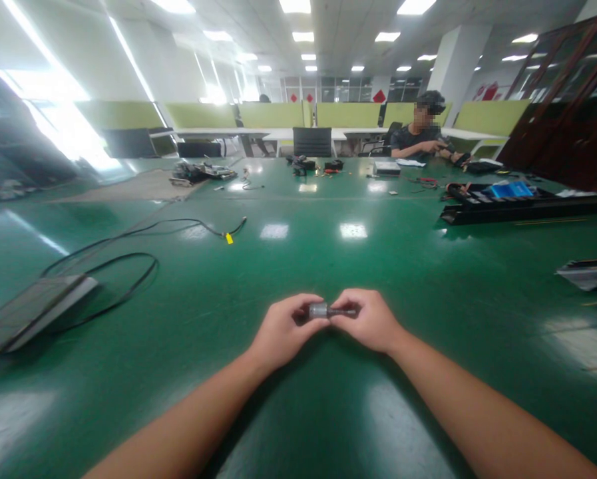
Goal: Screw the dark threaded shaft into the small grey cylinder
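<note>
Low over the green table [288, 266], a small grey metal cylinder [319, 311] with a thin dark shaft [345, 312] lies sideways between my two hands. My left hand [291, 326] is closed, its thumb and fingers pinching the cylinder from the left. On the other side, my right hand [371, 319] pinches the shaft close to where it meets the cylinder. The fingertips of both hands nearly touch. Whether the shaft and the cylinder are one piece or two, I cannot tell. My palms hide part of the piece.
To the left lie a flat grey panel [33, 309] and a looped black cable [153, 263] with a yellow tag [229, 238]. A long black tray [528, 207] with blue parts is at the right. Electronics [201, 171] lie farther back, and a person [418, 140] sits across the table.
</note>
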Demonstrator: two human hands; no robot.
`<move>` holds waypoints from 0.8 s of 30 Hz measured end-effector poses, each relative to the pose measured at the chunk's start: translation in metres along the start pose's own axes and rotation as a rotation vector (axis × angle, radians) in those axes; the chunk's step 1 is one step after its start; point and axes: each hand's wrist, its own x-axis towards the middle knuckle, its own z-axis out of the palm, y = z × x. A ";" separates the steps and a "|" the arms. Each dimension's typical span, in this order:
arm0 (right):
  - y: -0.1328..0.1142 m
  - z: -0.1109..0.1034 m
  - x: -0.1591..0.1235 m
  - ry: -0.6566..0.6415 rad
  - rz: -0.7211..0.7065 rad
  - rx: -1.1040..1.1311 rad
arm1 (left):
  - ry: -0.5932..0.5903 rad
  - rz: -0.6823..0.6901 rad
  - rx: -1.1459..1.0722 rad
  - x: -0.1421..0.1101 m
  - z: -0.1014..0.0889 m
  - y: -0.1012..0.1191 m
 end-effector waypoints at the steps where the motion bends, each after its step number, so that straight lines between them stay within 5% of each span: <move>1: 0.000 0.000 0.000 0.000 0.001 0.002 | -0.003 0.000 -0.003 0.000 0.000 0.000; 24: 0.001 0.003 -0.001 -0.004 0.017 0.014 | 0.017 0.023 0.013 0.000 0.000 -0.001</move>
